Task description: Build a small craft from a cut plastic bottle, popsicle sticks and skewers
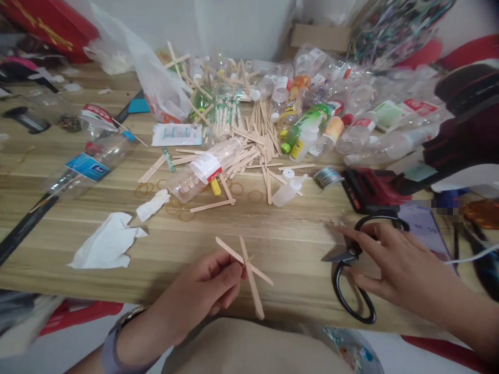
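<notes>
Near the table's front edge, my left hand [216, 280] pinches two flat wooden craft sticks [253, 285] crossed in an X. A small tie or band end shows where the sticks meet. To the right, black-handled scissors [353, 253] lie on the table with the handles spread and the short blades pointing left. My right hand [393, 259] is over the scissors' handles, its fingers apart and the thumb by the lower loop. Whether the fingertips press on the handles is hard to make out.
Loose craft sticks [268, 130] are heaped mid-table, with a clear bottle [206, 169] in front. Many plastic bottles [312, 124] crowd the back right. A glue bottle [288, 192], wire spool [329, 176] and red-black power tool [378, 189] are nearer. Crumpled tissue [107, 241] lies left.
</notes>
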Available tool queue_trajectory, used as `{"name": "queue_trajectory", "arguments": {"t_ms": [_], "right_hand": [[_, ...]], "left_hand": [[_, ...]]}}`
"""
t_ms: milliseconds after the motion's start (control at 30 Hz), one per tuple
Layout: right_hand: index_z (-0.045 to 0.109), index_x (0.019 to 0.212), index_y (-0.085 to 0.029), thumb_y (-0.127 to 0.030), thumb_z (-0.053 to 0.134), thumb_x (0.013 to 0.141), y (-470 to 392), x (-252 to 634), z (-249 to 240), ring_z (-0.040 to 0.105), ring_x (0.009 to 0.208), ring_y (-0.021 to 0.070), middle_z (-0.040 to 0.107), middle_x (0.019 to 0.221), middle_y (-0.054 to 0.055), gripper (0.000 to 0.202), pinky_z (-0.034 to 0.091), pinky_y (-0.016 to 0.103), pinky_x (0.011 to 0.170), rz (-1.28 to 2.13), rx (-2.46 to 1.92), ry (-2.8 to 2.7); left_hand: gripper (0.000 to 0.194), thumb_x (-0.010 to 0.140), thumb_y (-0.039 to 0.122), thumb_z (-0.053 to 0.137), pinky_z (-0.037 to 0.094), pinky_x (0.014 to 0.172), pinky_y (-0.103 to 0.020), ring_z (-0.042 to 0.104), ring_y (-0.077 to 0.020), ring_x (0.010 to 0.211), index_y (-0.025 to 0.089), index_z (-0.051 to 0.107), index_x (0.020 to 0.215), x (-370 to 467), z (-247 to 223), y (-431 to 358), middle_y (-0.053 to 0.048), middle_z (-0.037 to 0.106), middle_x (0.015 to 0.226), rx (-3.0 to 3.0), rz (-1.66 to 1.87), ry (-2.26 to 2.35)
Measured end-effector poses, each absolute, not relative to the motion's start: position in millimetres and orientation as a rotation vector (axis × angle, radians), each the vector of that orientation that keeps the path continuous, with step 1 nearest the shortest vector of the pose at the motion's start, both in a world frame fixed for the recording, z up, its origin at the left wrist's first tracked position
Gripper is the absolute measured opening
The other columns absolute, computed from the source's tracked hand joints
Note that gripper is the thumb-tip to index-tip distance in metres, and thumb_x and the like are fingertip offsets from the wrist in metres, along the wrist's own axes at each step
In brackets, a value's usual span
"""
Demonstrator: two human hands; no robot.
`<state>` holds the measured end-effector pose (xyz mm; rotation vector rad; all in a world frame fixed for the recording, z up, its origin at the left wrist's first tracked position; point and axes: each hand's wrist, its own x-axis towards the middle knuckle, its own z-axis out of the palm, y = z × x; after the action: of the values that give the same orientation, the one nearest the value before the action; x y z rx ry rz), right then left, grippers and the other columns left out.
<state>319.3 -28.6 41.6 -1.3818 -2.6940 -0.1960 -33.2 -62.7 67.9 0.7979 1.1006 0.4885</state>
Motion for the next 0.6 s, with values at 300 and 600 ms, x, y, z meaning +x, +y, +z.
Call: {"name": "queue_trajectory", "arguments": {"t_ms": [300,600], "right_hand": [[0.05,0.126,-0.024,-0.021,0.037,0.098,-32,303,42,0.074,0.081,0.0228,0.073,0.105,0.007,0.031,0.06,0.032,0.065,0.217,-1.367,-2.555],[0.049,0.097,-0.024,-0.015,0.041,0.097,-45,243,50,0.072,0.086,0.0226,0.072,0.101,0.011,0.012,0.059,0.032,0.068,0.064,-1.26,-2.335]], "left_hand": [[0.042,0.083,0.058,0.058,0.02,0.045,-0.022,0.026,-0.0076,0.047,0.022,0.043,0.07,-42,74,-60,0.007,0.043,0.052,0.745,0.665,1.237],[0.041,0.074,0.049,0.07,0.028,0.049,-0.02,0.027,-0.0089,0.056,0.02,0.043,0.064,-55,83,-61,0.006,0.038,0.063,0.831,0.722,1.359]]}}
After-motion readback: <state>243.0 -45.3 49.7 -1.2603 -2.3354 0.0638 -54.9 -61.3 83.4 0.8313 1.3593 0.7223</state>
